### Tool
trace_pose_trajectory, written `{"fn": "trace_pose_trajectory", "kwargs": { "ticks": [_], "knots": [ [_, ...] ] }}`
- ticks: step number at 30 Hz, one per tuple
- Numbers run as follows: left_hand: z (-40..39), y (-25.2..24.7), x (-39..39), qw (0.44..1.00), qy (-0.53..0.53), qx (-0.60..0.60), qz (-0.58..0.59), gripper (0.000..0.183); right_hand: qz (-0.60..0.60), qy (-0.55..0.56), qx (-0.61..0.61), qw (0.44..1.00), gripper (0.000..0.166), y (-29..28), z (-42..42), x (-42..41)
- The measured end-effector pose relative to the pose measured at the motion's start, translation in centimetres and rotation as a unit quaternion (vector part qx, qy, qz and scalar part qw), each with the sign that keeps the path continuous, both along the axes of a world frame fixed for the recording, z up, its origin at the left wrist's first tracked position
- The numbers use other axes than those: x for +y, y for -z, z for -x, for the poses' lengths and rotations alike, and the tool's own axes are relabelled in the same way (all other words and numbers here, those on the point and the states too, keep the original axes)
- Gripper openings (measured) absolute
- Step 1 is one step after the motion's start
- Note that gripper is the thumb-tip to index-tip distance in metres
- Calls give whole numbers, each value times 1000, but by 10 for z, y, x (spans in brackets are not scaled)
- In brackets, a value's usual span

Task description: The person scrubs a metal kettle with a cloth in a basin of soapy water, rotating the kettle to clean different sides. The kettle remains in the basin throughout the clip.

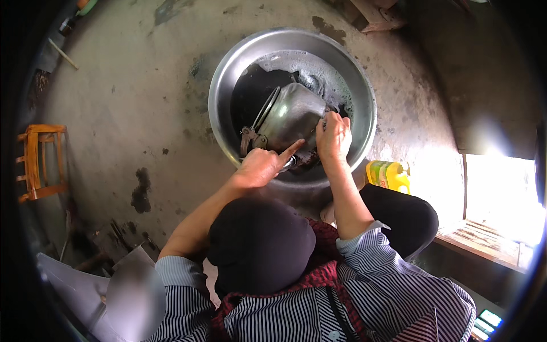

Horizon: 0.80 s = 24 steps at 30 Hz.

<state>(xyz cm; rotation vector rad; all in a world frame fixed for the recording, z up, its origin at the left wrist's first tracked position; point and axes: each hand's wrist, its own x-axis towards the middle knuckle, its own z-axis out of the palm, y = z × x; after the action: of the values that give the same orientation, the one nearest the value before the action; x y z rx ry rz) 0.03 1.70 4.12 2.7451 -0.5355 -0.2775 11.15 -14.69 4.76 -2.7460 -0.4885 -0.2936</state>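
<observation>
A dull metal pot [290, 115] lies tilted on its side in a wide metal basin [222, 72], its rimmed mouth facing left. Dark water [252, 94] fills the basin's bottom, with grey suds [295, 60] along the far side. My left hand [263, 164] grips the pot near its handle bracket [252, 139], index finger stretched along the body. My right hand [335, 137] presses bunched fingers against the blackened base end at the right. A small dark thing shows under those fingertips, mostly hidden, and I cannot tell exactly what it is.
Right of the basin stands a yellow pump bottle [389, 175] on the stained concrete floor [111, 111]. A wooden chair [42, 162] is at the far left. My bent knee [401, 218] is close to the bottle. Bright light enters by an opening [500, 188] at right.
</observation>
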Motion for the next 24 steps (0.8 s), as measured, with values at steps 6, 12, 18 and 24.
{"fn": "trace_pose_trajectory", "kwargs": {
  "ticks": [6,12,18,24],
  "knots": [
    [-4,4,-5,998,4,-43,35,92,57,80,123,987,18,13,-74,-12],
    [-1,10,0,1000,-10,-9,23,92,26,-6,18,999,17,2,-4,-1],
    [-8,4,-7,999,3,-29,14,87,70,49,90,992,16,7,-67,-7],
    [-6,-10,-3,999,-7,31,-5,89,27,-10,-32,999,9,-9,5,1]
  ]
}}
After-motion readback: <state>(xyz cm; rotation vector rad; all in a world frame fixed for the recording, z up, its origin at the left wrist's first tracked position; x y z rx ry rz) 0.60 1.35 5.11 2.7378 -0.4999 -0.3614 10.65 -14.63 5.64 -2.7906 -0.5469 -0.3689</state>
